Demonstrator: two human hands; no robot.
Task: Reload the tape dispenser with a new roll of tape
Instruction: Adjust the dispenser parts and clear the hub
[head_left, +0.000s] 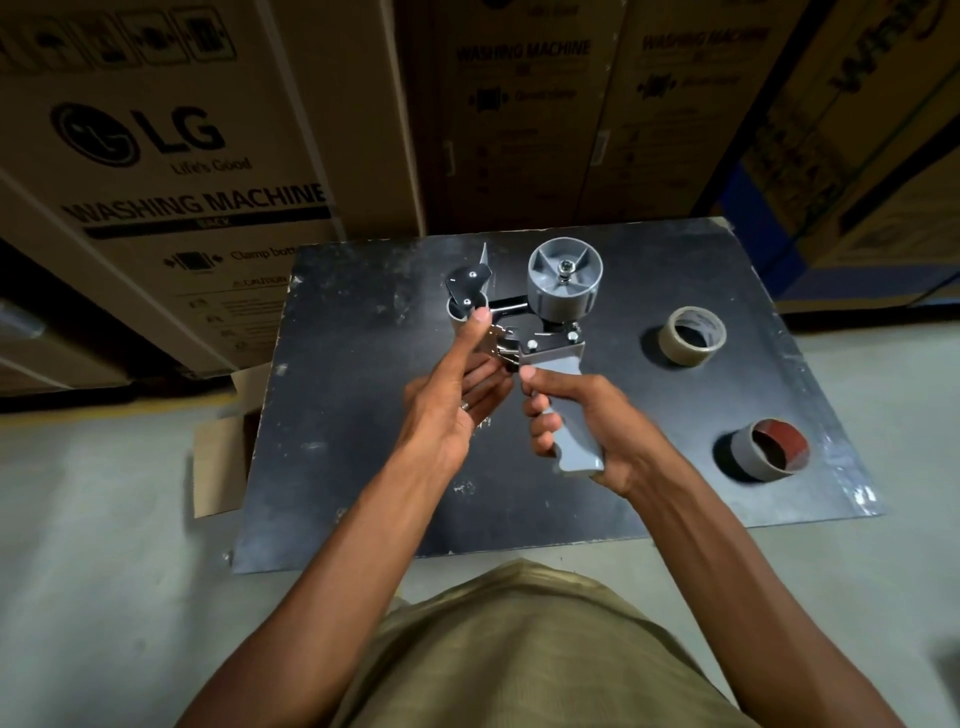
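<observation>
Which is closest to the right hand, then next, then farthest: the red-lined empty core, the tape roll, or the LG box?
1. Empty core, on the board, right of the right hand.
2. Tape roll, farther back right.
3. LG box, far back left.

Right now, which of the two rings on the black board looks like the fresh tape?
The tan roll farther from the person; the nearer ring looks like a bare grey core with a reddish inside.

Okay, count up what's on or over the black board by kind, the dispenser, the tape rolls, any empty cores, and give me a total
Tape dispenser, held over the black board by the left hand and right hand, hub bare: 1
Roll of tape, on the board: 1
Empty core, on the board: 1
Total: 3
</observation>
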